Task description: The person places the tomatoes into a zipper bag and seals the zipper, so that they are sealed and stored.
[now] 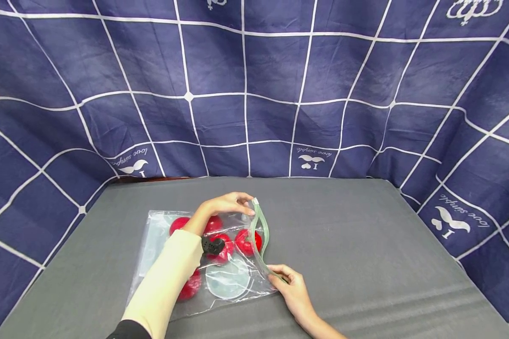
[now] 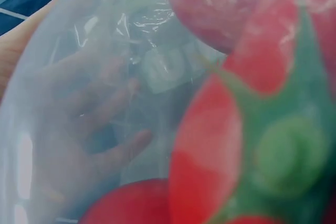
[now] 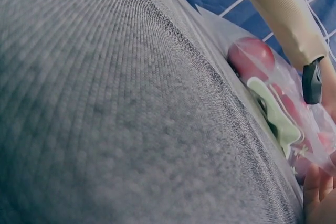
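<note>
A clear zip bag (image 1: 197, 301) with a green zip strip (image 1: 266, 230) lies on the grey surface. Several red tomatoes (image 1: 247, 241) are inside; a green stem top (image 2: 289, 150) shows large in the left wrist view. My left hand (image 1: 231, 203) reaches over the bag and pinches its far corner, at the strip's white end. Through the plastic, the left hand (image 2: 89, 124) appears hazy in the left wrist view. At the near end of the strip, my right hand (image 1: 291, 287) pinches the edge between thumb and fingers. Between the hands, the strip's two sides bow apart.
The grey-covered table (image 1: 343, 240) stretches to the right of the bag. A blue curtain (image 1: 275, 117) with white lines hangs behind and at both sides. A pale round patch (image 1: 227, 278) shows on the bag. The left forearm, in a beige sleeve (image 1: 165, 282), crosses above the bag.
</note>
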A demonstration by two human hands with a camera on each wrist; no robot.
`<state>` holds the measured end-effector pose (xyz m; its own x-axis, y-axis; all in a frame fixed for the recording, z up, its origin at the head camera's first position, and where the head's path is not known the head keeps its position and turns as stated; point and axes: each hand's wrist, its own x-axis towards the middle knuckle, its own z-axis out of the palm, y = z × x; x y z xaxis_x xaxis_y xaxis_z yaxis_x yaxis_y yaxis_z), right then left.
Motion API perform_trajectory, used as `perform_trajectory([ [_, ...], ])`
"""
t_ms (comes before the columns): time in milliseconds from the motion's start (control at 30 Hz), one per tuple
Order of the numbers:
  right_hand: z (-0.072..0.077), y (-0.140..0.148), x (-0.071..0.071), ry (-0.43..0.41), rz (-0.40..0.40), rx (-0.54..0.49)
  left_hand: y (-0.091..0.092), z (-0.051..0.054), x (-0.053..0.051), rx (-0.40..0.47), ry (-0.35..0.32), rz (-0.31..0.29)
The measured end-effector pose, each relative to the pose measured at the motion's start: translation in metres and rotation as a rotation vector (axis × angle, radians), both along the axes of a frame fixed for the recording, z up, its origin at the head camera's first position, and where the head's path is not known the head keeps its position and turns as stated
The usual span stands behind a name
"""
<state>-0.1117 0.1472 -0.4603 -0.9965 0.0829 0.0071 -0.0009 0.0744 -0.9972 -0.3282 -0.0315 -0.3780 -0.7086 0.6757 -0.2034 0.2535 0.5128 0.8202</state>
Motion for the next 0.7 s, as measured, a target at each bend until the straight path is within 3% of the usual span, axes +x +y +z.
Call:
perform_trajectory([
  [200,0.0,-0.001,0.002,0.028,0.007,-0.08,-0.002,-0.004,0.0,0.058,0.037,0.065],
  [500,0.001,0.001,0.003,-0.077,0.049,-0.184,-0.005,-0.005,0.002,0.175,0.049,0.072],
  [700,0.003,0.002,0.004,-0.063,0.017,-0.221,-0.011,-0.004,0.003,0.241,0.038,0.081],
])
